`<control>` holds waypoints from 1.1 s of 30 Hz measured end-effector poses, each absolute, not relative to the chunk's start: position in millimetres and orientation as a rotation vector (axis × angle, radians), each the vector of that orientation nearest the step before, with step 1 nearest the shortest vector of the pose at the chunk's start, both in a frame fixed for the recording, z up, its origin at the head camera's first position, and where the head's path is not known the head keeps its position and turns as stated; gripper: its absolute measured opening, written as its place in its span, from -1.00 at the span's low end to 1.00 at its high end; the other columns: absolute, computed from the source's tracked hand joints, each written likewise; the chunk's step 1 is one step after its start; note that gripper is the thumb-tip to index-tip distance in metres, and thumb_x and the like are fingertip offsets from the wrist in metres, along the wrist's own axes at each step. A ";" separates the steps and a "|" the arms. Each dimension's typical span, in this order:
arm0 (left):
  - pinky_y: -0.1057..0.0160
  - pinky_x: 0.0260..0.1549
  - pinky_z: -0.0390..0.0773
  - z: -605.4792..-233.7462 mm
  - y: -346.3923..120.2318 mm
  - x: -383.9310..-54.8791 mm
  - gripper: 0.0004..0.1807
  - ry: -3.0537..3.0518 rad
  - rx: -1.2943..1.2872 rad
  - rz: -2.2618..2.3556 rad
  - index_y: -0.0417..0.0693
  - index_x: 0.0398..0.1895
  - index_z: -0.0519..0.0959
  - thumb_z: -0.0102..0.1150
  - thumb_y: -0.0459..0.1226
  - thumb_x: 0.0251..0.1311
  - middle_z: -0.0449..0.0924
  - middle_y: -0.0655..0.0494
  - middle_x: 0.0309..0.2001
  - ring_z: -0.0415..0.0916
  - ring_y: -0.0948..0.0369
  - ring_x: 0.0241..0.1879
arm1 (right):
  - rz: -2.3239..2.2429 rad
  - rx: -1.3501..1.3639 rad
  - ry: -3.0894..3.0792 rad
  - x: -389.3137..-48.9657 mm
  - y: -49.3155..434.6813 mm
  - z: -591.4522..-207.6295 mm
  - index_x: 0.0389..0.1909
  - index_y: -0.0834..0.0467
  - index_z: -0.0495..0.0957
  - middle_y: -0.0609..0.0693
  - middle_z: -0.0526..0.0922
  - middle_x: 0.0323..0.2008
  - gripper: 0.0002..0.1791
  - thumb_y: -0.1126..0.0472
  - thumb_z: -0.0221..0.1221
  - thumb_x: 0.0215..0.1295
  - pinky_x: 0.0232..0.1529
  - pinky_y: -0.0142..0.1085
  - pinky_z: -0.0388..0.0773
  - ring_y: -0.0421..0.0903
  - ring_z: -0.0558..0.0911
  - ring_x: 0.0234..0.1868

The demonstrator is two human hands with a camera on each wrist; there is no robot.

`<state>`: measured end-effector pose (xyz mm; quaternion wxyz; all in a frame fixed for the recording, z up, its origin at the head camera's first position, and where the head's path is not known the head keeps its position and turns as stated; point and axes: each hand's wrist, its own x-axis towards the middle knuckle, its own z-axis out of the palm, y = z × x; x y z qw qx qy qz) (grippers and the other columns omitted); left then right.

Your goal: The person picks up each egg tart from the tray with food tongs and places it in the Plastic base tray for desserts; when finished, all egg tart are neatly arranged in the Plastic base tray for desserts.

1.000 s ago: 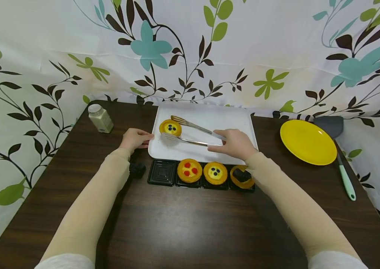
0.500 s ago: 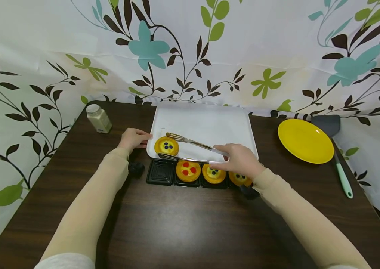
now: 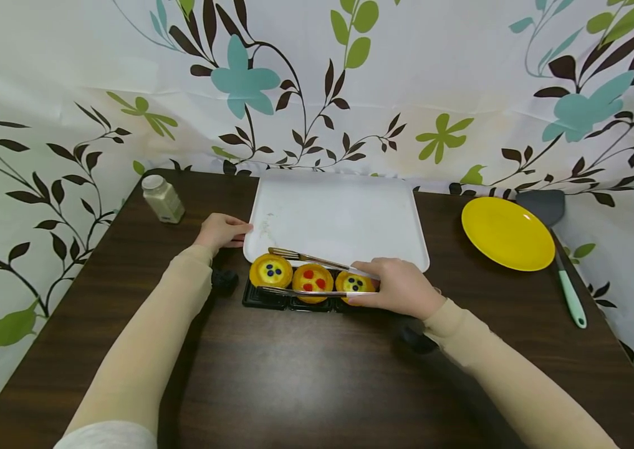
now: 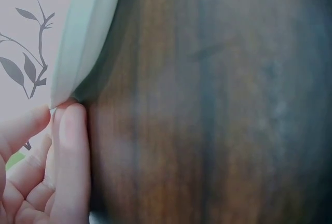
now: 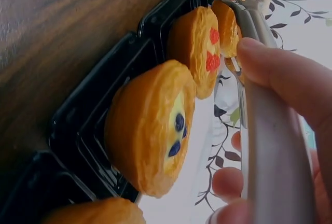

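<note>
My left hand (image 3: 221, 231) pinches the left rim of a white tray (image 3: 339, 215), thumb above and fingers below in the left wrist view. With my right hand (image 3: 401, 287) I grip metal tongs (image 5: 277, 146). Between their tips is a blueberry-topped tart (image 3: 270, 272), low over the leftmost compartment of the black plastic container (image 3: 263, 300). To its right sit a tart with red berries (image 3: 312, 282) and another blueberry tart (image 5: 148, 125), each in its own compartment. The last tart (image 5: 98, 214) shows only partly in the right wrist view; my hand hides it in the head view.
A yellow plate (image 3: 507, 234) lies at the right, overlapping a spatula (image 3: 570, 290) with a mint handle. A capped jar (image 3: 163, 198) of pale contents stands at the back left. Crumbs dot the tray's left part. A patterned cloth hangs behind the table.
My right hand and the tongs have moved toward me, carrying the blueberry tart off the tray to above the leftmost black compartment. The left hand keeps its pinch on the tray's rim.
</note>
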<state>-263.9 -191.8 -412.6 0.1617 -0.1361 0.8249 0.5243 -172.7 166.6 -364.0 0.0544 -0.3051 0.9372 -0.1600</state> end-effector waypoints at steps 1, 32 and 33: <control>0.35 -0.24 0.66 -412.4 -191.5 -263.8 -0.53 2.354 -0.386 1.497 -0.37 0.10 0.50 0.18 -0.18 0.26 0.49 -0.24 0.04 0.57 0.18 -0.23 | -0.490 -0.932 2.843 -171.8 166.4 -364.2 0.09 0.11 0.58 -0.10 0.62 -0.40 -0.29 -0.25 0.36 -0.03 -0.51 -0.42 0.41 -0.24 0.40 -0.50; 0.35 -0.21 0.65 -412.9 -190.5 -262.2 -0.54 2.364 -0.395 1.503 -0.36 0.11 0.50 0.15 -0.18 0.28 0.48 -0.24 0.06 0.57 0.14 -0.16 | -0.391 -1.044 2.877 -166.2 154.6 -372.0 0.07 0.09 0.59 -0.04 0.63 -0.37 -0.31 -0.23 0.38 -0.05 -0.60 -0.46 0.33 -0.24 0.39 -0.54; 0.35 -0.21 0.65 -412.9 -190.6 -262.2 -0.54 2.365 -0.395 1.500 -0.36 0.11 0.50 0.15 -0.18 0.28 0.48 -0.24 0.06 0.57 0.13 -0.15 | -0.387 -1.043 2.878 -166.5 154.3 -372.2 0.07 0.09 0.59 -0.04 0.63 -0.37 -0.31 -0.23 0.38 -0.05 -0.60 -0.46 0.34 -0.24 0.39 -0.53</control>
